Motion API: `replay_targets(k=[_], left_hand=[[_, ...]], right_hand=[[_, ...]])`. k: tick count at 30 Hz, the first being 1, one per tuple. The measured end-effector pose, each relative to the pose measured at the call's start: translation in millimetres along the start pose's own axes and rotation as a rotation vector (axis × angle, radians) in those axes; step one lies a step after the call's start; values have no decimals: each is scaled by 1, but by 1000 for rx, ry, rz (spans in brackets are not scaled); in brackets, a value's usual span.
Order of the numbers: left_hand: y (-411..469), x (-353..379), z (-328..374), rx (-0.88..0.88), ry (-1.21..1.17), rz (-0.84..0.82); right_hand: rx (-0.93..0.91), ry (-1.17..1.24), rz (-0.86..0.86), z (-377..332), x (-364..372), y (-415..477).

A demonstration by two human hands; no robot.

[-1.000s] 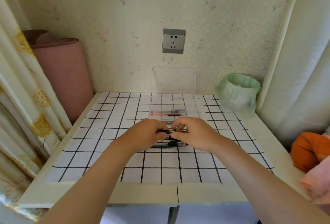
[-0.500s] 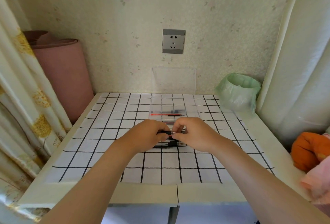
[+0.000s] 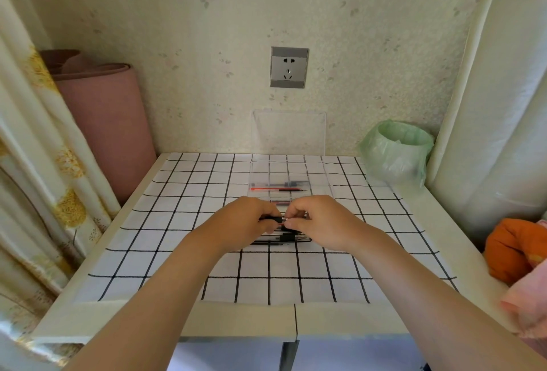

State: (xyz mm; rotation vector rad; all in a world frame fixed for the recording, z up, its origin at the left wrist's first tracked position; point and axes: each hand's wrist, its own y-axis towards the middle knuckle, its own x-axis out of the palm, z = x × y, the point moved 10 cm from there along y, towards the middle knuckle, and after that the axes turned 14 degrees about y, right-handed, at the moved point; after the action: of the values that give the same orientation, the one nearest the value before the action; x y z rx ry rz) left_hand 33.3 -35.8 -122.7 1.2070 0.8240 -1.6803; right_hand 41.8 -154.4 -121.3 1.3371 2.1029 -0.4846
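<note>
Both hands meet over the middle of the checked table cover (image 3: 165, 252). My left hand (image 3: 245, 222) grips the black end of a pen (image 3: 273, 219). My right hand (image 3: 318, 222) pinches the other end of the same pen, where a thin red part shows between the hands. Under the hands lie several dark pens (image 3: 281, 239) in a row. Behind them a clear plastic box (image 3: 318, 177) holds a red refill (image 3: 278, 189) and a dark pen (image 3: 291, 183). Its open lid (image 3: 288, 131) leans against the wall.
A bin lined with a green bag (image 3: 396, 151) stands at the back right. A rolled pink mat (image 3: 103, 122) and a curtain (image 3: 35, 140) are on the left. Orange and pink cloth (image 3: 518, 249) lies at the right edge. A wall socket (image 3: 288, 67) is above the box.
My hands have stayed almost in place over the pens. The fingers have shifted slightly on the pen held between them.
</note>
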Motion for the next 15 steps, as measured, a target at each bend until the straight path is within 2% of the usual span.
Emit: replay_targets(k=[6,15], left_hand=[[-1,0,-1,0,-19,3],[1,-1,4,16,39,25]], right_hand=[[-53,-14,54,-6,-5,-1],[5,-22,61,7,-17,-6]])
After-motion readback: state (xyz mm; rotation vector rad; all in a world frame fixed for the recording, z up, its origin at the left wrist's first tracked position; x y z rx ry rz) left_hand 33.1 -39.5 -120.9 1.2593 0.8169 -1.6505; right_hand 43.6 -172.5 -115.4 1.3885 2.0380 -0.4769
